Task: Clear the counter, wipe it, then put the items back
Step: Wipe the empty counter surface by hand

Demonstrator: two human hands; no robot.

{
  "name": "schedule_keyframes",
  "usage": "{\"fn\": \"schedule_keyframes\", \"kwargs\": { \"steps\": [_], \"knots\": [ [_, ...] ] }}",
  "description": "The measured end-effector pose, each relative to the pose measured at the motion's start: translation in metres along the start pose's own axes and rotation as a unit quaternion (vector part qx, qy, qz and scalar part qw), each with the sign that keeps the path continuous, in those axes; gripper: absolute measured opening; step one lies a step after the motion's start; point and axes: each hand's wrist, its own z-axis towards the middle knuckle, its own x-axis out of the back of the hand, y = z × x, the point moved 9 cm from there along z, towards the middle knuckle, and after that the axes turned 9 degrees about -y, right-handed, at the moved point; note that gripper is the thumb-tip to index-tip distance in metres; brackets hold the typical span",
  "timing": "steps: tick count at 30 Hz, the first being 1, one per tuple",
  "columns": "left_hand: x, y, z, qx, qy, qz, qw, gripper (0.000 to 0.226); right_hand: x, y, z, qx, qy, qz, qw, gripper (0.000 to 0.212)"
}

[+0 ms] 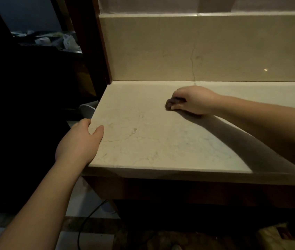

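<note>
Bench: pale marble top with faint veins, set against a matching backsplash; its left end meets a dark wooden post.
Cloth: small dark wad, probably a rag though the dim light blurs it, lying on the bench toward the back, under the right hand.
Right hand: fingers curled round the cloth, pressing it onto the marble.
Left hand: grips the bench's left edge, thumb on top, fingers wrapped over the side.
Floor: a dark cable trails beneath.
</note>
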Motion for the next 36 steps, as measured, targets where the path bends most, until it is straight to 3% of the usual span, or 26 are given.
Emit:
{"fn": "schedule_keyframes", "kwargs": {
  "steps": [2,5,8,14,20,22,27,29,33,36],
  "knots": [
    [0.000,0.000,0.000,0.001,-0.005,0.001,1.000,0.061,-0.001,-0.003,-0.007,0.000,0.012,0.008,1.000,0.026],
    [0.000,0.000,0.000,0.008,-0.009,0.000,1.000,0.060,-0.008,-0.040,-0.045,0.095,0.037,0.033,0.994,0.031],
    [0.002,0.002,-0.001,0.009,-0.008,0.003,1.000,0.060,-0.015,-0.067,-0.074,0.158,-0.004,0.054,0.986,0.041],
    [0.004,0.002,0.000,0.002,-0.002,0.016,1.000,0.061,-0.003,-0.017,-0.041,0.023,0.011,0.030,0.999,0.030],
    [0.005,0.002,-0.002,0.001,0.012,0.026,1.000,0.062,-0.018,-0.072,-0.094,0.168,0.009,0.078,0.983,0.034],
    [0.005,0.002,-0.002,0.003,0.014,0.029,0.999,0.062,-0.018,-0.068,-0.090,0.162,-0.003,0.072,0.984,0.032],
    [0.005,0.003,-0.003,0.008,0.008,0.035,0.999,0.063,-0.004,-0.020,-0.053,0.024,0.025,0.047,0.998,0.029],
    [0.006,0.004,-0.004,0.012,0.004,0.035,0.999,0.062,-0.006,-0.033,-0.065,0.044,0.036,0.060,0.997,0.029],
    [0.008,0.008,-0.006,0.013,-0.005,0.041,0.999,0.061,-0.017,-0.088,-0.106,0.165,0.024,0.094,0.981,0.025],
    [0.012,0.015,-0.009,0.007,-0.009,0.043,0.999,0.058,-0.017,-0.082,-0.096,0.147,0.001,0.082,0.986,0.026]
  ]
}}
